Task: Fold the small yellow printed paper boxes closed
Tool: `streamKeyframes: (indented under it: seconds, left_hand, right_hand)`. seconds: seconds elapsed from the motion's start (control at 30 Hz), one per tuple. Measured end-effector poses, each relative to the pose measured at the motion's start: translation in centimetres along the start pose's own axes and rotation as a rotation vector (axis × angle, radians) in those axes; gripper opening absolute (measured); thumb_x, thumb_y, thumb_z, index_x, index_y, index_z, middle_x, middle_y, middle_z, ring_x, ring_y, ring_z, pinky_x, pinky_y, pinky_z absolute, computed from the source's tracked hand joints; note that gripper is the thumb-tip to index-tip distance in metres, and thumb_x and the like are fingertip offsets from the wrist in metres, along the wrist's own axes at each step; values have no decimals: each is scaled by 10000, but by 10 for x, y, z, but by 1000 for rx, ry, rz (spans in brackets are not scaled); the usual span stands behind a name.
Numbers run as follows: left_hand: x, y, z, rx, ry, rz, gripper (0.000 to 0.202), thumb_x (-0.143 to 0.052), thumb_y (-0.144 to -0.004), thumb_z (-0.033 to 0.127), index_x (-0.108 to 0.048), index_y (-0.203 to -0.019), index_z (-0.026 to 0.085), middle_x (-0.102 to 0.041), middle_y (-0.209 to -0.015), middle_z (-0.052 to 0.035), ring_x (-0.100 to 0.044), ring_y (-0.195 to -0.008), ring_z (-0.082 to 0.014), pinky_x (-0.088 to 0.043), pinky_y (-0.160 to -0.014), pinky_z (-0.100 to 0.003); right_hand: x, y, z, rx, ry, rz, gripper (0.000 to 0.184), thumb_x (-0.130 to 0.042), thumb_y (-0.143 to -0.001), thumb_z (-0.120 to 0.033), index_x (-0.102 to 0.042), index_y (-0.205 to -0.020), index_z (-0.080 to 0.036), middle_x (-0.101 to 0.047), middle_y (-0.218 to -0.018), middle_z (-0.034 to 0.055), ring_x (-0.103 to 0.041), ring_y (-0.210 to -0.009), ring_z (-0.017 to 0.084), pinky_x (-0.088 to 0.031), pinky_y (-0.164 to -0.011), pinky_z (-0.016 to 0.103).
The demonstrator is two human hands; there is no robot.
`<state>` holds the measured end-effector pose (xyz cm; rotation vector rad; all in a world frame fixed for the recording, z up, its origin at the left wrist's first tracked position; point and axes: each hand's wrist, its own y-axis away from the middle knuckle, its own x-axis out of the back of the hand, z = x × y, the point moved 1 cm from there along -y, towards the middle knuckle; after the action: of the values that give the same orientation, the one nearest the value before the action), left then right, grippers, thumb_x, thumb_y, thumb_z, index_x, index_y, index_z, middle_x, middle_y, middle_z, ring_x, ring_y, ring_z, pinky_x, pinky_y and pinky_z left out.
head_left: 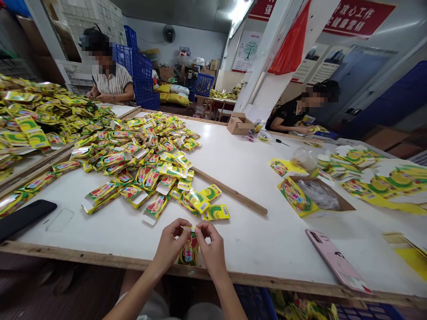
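Observation:
Near the table's front edge, a small yellow-and-green printed carton [190, 251] stands between my hands. My left hand [173, 242] pinches the top flap of the carton from the left. From the right, my right hand [211, 244] presses thumb and fingers on the same top flap. Just beyond my fingers lie loose cartons with banana pictures [216, 212]. Behind them spreads a large heap of similar small cartons [133, 155], some with white end flaps sticking open.
A wooden stick [233, 193] lies right of the heap. Further right are a pink phone [336, 260], an open display box [296, 198] holding clear plastic and flat printed cardboard [393, 182]. A black phone [26, 218] lies left. Two people sit across the table.

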<state>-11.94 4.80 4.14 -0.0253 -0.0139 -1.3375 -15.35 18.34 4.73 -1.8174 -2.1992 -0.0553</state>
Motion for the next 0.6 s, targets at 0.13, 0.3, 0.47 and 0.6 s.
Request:
streamKeyframes:
  seconds: [0.13,0.3,0.47,0.6]
  left_hand:
    - [1,1,-5,4,28,-26,212,-614,-833,355,-638,-875,148,-634,-739,-3,-557,-638,-126,-452,-618,-220]
    - [7,7,-15,-18,62,-86,222,-622,-840,349,-666,-965,171,-673,-864,-37,-625,-811,-176,-494,-754,-267]
    - [8,10,-15,-50,48,-107,193,-611,-851,336,-675,-936,175,-679,-938,-58,-637,-887,-197,-505,-825,-301]
    - [10,13,-15,-37,12,-89,333,-596,-861,348,-578,-1165,213,-666,-1054,-66,-645,-894,-189,-515,-811,-308]
  right_hand:
    - [0,2,5,-1,-23,-19,167,-578,-865,-347,-610,-826,-188,-623,-744,3,-560,-703,148,-443,-660,231]
    - [4,9,18,-8,-76,-43,186,-576,-875,-355,-634,-937,-190,-662,-863,31,-599,-788,168,-472,-728,253]
    - [0,10,20,2,-100,-60,174,-589,-865,-340,-662,-877,-182,-683,-873,55,-634,-836,195,-492,-767,279]
    - [9,15,8,45,-47,-15,192,-562,-877,-356,-662,-879,-192,-685,-888,60,-641,-853,205,-500,-773,290]
